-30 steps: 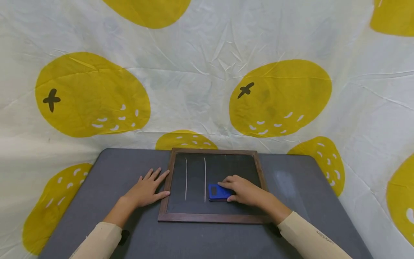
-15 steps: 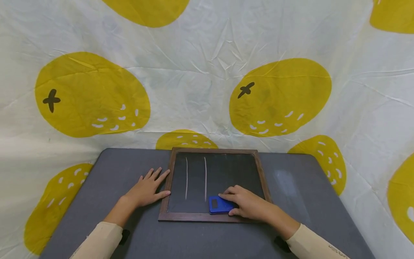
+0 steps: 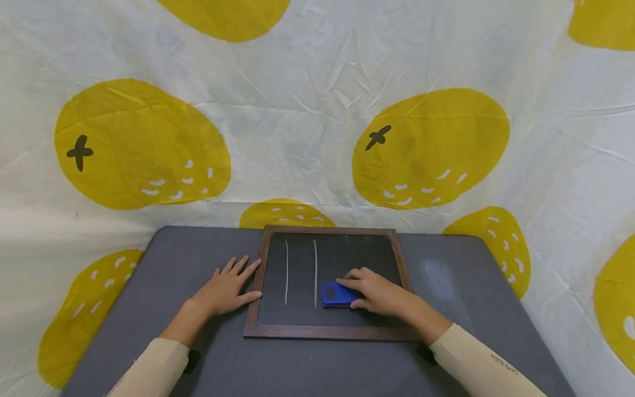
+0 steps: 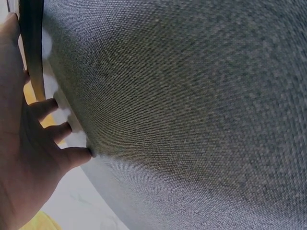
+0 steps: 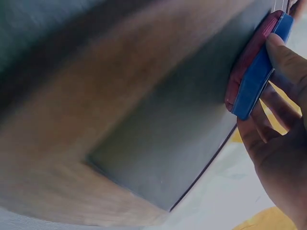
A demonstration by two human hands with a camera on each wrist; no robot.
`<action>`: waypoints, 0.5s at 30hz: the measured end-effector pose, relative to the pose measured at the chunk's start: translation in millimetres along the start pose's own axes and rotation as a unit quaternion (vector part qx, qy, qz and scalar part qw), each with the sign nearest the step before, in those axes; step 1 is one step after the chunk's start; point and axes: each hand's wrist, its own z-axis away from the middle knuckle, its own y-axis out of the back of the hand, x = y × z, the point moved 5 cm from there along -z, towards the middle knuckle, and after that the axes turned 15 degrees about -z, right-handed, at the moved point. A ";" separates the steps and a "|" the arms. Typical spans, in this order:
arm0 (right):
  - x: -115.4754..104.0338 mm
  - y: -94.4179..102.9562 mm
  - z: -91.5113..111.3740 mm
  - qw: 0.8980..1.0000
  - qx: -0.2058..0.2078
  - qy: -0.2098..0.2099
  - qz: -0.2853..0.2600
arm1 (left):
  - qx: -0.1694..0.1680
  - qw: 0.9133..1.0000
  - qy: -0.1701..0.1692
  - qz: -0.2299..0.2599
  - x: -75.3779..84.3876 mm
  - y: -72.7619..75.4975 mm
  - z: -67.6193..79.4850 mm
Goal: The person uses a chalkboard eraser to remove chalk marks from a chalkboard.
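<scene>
A small chalkboard (image 3: 297, 317) with a brown wooden frame lies on the grey table. Two white chalk lines (image 3: 315, 275) run down its left half. My right hand (image 3: 379, 292) grips a blue chalkboard eraser (image 3: 337, 295), which sits on the board just right of the second line. In the right wrist view, the thumb and fingers pinch the blue back of the eraser (image 5: 259, 72), and its dark red felt side faces the board. Spread flat, my left hand (image 3: 223, 289) rests at the left side of the frame, with fingertips and thumb touching its edge.
The grey table (image 3: 198, 242) stretches past the board on both sides and in front. Behind it hangs a white cloth (image 3: 288, 143) printed with large yellow fruit shapes. A pale smudge (image 3: 436, 275) marks the table right of the board.
My right hand slid the eraser down to the board's lower frame, then back up to about its earlier height. The left hand and the chalk lines stay as they were.
</scene>
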 end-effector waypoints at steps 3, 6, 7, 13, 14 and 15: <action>10.5 5.3 -10.0 1.000 0.007 -0.012 0.001 | 0.003 1.000 0.001 0.000 0.8 -0.1 -1.1; 19.7 10.8 -20.9 1.000 0.008 -0.025 -0.001 | 0.001 1.000 0.002 -0.001 0.9 -1.2 -1.0; 22.5 12.7 -24.9 1.000 0.011 -0.027 -0.001 | 0.002 1.000 0.001 -0.001 1.0 -1.6 -0.9; 41.1 22.1 -51.3 0.999 0.025 -0.040 0.013 | 0.010 1.000 -0.002 -0.002 1.4 -3.7 0.6; 44.4 23.5 -55.7 0.999 0.026 -0.044 0.016 | 0.010 1.000 -0.001 -0.002 1.6 -4.0 0.9; 47.2 24.9 -59.8 0.998 0.027 -0.048 0.017 | 0.007 1.000 -0.001 -0.004 1.6 -4.8 1.0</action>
